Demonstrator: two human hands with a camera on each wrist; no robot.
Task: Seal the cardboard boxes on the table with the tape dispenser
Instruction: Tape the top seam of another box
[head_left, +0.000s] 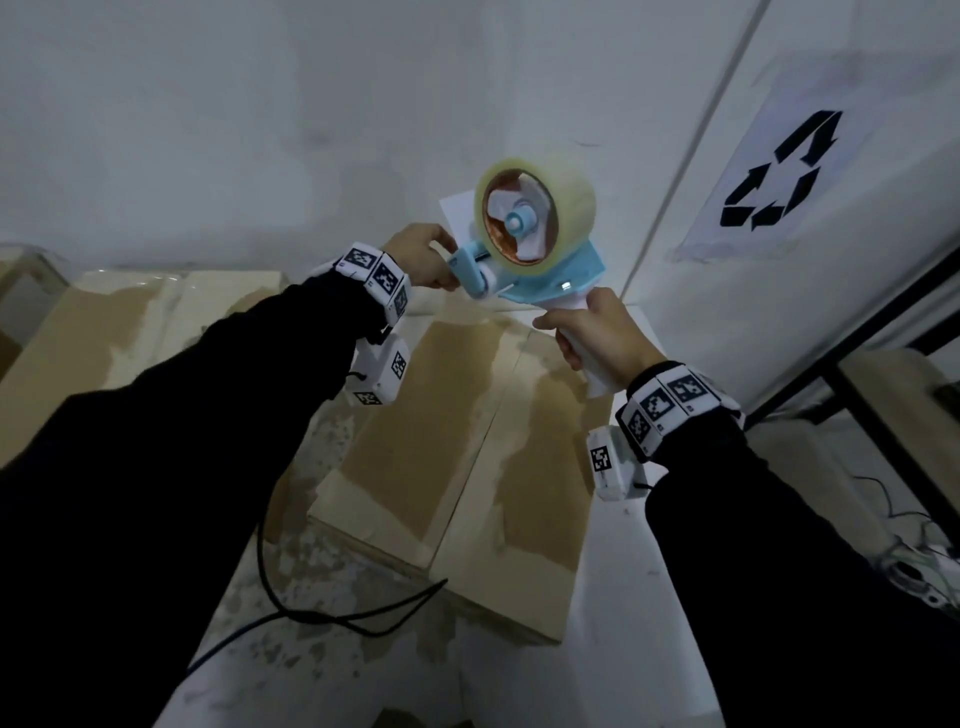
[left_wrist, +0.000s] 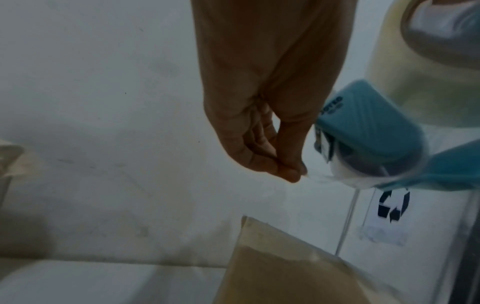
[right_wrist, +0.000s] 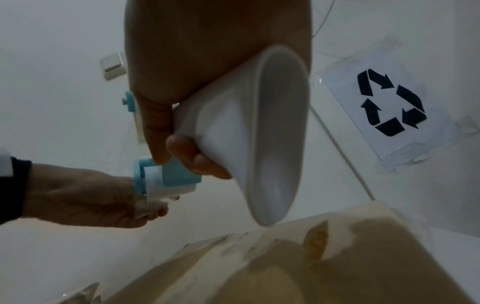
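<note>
The right hand (head_left: 597, 332) grips the white handle of the tape dispenser (head_left: 535, 234), held up above the cardboard box (head_left: 467, 436) on the worktop (head_left: 613, 675). The left hand (head_left: 423, 257) has its fingers (left_wrist: 288, 170) pinching the clear tape end (right_wrist: 145, 207) at the roller, which is blurred and hard to trace.

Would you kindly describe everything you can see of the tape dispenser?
The tape dispenser is a light-blue plastic frame with a white handle and a white roller at the front, carrying a roll of clear tape on a blue hub. It is held in the air above a cardboard box. The right hand grips the handle; the left hand pinches the loose tape end at the roller.
</note>
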